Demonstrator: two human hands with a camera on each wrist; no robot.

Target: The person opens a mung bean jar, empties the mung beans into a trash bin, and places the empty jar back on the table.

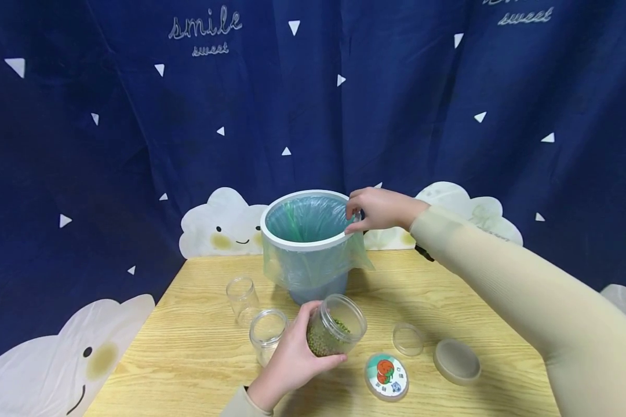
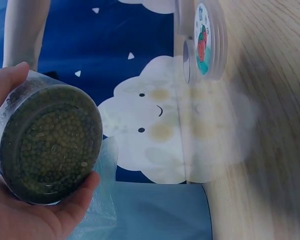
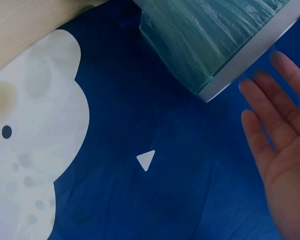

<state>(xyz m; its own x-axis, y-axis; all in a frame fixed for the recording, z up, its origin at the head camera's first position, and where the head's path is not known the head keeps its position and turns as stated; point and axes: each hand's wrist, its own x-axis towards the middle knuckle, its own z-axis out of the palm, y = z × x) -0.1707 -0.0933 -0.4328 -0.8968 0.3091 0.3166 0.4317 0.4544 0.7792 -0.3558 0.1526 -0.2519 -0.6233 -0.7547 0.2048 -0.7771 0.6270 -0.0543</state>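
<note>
My left hand (image 1: 295, 353) grips a clear plastic jar (image 1: 349, 315) partly filled with small green beans (image 1: 320, 339), probably mung beans. The jar leans to the right with its mouth uncovered. From the left wrist view I see its round base (image 2: 52, 145) with the beans showing through, thumb and fingers around its side. My right hand (image 1: 378, 207) is at the right of the trash bin (image 1: 309, 245), its fingertips close by the white rim. In the right wrist view its fingers (image 3: 280, 117) are loosely extended beside that rim and hold nothing.
A green-tinted bag (image 1: 313, 217) lines the bin. Two clear jars, one taller (image 1: 242, 301) and one nearer (image 1: 268, 336), stand left of my left hand. On the right lie a strawberry-labelled lid (image 1: 386, 376), a clear disc (image 1: 408, 339) and a grey-brown lid (image 1: 457, 362). A blue curtain (image 1: 261, 104) hangs behind.
</note>
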